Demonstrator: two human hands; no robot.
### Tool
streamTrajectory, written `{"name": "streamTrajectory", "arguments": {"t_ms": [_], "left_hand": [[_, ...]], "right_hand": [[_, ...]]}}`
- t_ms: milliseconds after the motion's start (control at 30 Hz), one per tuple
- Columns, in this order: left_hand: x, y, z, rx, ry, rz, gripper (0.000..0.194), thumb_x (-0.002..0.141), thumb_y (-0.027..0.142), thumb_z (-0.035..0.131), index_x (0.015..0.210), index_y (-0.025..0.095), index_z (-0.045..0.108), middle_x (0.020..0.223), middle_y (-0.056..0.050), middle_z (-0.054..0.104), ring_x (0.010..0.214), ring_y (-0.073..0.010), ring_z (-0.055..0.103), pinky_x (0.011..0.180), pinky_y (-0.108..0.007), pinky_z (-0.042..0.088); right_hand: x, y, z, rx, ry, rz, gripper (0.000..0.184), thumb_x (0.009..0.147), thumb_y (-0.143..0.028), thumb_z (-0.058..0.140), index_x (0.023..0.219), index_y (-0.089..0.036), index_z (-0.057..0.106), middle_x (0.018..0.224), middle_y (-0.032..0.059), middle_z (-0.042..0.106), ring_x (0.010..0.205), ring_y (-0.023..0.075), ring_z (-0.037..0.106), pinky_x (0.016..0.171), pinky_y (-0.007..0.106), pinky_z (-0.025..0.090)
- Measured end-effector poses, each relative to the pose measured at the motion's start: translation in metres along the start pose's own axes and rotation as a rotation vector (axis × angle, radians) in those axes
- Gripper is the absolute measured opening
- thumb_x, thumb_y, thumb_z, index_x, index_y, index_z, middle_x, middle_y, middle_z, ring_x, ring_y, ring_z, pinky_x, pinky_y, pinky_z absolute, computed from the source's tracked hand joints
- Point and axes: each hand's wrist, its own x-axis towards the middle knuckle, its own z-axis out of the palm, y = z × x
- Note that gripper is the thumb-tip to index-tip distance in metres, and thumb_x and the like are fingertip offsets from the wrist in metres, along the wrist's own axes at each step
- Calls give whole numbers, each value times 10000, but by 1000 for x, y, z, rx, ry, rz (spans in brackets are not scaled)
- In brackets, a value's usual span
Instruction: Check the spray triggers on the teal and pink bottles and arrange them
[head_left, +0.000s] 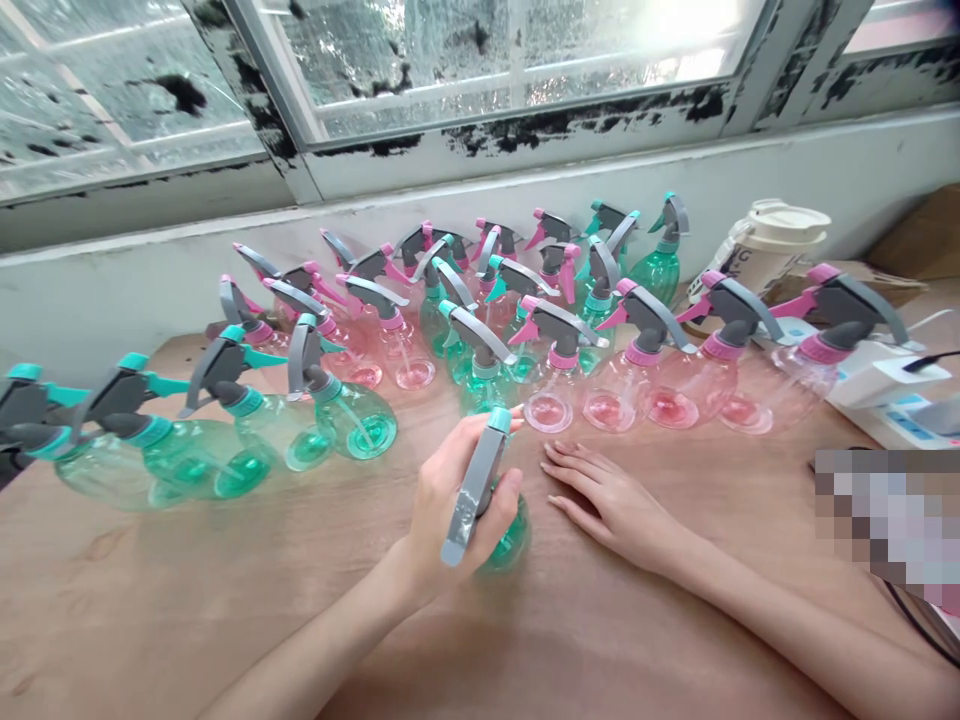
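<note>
My left hand (450, 500) is wrapped round the neck of a green spray bottle (513, 540), whose grey and teal trigger head points away from me. Part of that bottle is hidden by my fingers and thumb. Lying flat on the wooden table (637, 640), my right hand (600, 495) has its fingers stretched out and holds nothing. Just beyond my right fingertips stands a pink spray bottle (549, 405). Another green spray bottle (484, 385) stands right behind my left hand.
Green spray bottles (356, 415) line the left side, and several pink ones (675, 395) stand to the right. More mixed bottles fill the back by the wall. A white lidded cup (780, 235), a white power strip (892, 385) and a black cable (919, 620) are at the right.
</note>
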Motion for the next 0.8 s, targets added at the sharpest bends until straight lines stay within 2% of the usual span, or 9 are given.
{"name": "streamTrajectory", "arguments": {"t_ms": [200, 467, 800], "left_hand": [[-2, 2, 2, 21, 19, -53, 325, 911, 200, 508, 1235, 196, 531, 1137, -104, 631, 940, -218, 648, 876, -392, 539], [0, 6, 1, 32, 12, -85, 326, 893, 205, 506, 1217, 211, 539, 1147, -83, 641, 882, -190, 663, 778, -321, 556], [3, 6, 1, 11, 22, -70, 333, 877, 194, 508, 1206, 211, 554, 1152, -81, 645, 894, -188, 665, 733, -296, 559]], "right_hand": [[0, 1, 1, 5, 20, -10, 377, 960, -278, 499, 1315, -172, 569, 1389, 129, 569, 1322, 281, 499, 1098, 528, 426], [1, 0, 0, 26, 34, -2, 376, 953, -267, 506, 1314, -186, 576, 1373, 129, 584, 1307, 285, 515, 1087, 533, 435], [1, 2, 0, 28, 16, -7, 387, 951, -274, 514, 1326, -190, 559, 1386, 123, 573, 1323, 280, 497, 1099, 528, 423]]}}
